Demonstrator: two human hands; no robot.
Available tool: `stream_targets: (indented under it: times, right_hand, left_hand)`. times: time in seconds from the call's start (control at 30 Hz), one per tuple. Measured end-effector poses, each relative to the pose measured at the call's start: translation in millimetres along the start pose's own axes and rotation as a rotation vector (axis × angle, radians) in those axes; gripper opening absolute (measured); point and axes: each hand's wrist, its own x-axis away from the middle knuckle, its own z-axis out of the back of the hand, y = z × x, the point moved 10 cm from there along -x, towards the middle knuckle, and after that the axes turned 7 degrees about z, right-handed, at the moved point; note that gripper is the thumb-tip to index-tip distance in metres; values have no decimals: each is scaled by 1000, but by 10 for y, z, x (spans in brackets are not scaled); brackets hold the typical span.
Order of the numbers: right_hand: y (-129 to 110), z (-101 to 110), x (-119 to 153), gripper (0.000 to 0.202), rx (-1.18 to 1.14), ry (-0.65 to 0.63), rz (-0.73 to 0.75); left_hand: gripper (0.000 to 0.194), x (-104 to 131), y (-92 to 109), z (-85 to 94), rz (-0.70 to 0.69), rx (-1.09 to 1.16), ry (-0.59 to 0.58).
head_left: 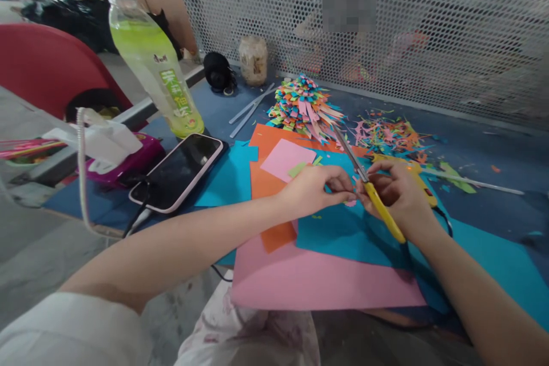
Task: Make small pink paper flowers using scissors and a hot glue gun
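Note:
My left hand (319, 187) is closed in a pinch above a blue paper sheet (338, 240). Its fingertips almost meet those of my right hand (392, 191). A pink scrap (350, 203) shows just under them; whatever the left fingers hold is hidden. Scissors with yellow handles (381, 213) rest in my right hand, their blades pointing up and away to the left. Beyond the blade tips stands a cone-shaped pile of fringed, many-coloured paper (302, 106). Under my left wrist lie a pink paper square (288, 160) and orange paper (272, 234). A larger pink sheet (317, 283) overhangs the near edge.
Paper shreds (390, 134) lie behind my right hand, near a yellow tool resembling a glue gun (422, 183) and a translucent stick (476, 180). Leftward are a phone (180, 171) with a cable, a drink bottle (154, 63), a tissue pack (111, 148) and a jar (253, 60). Perforated metal (257, 0) backs the table.

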Motion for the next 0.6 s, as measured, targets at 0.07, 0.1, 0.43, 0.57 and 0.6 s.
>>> stream_targets:
  times: [0.07, 0.1, 0.43, 0.57, 0.6]
  right_hand:
    - [0, -7, 4, 55, -5, -9, -6]
    - [0, -13, 6, 55, -9, -16, -8]
    - [24, -5, 17, 53, 23, -30, 4]
    - [4, -9, 28, 52, 42, -35, -23]
    - [-4, -11, 29, 52, 37, -39, -28]
  left_hand:
    - [15, 6, 3, -5, -7, -4, -6]
    - [16, 9, 8, -5, -12, -5, -7]
    - [17, 14, 16, -9, -25, 16, -23]
    - [16, 11, 43, -11, -55, 18, -29]
    - [16, 12, 51, -11, -61, 19, -30]
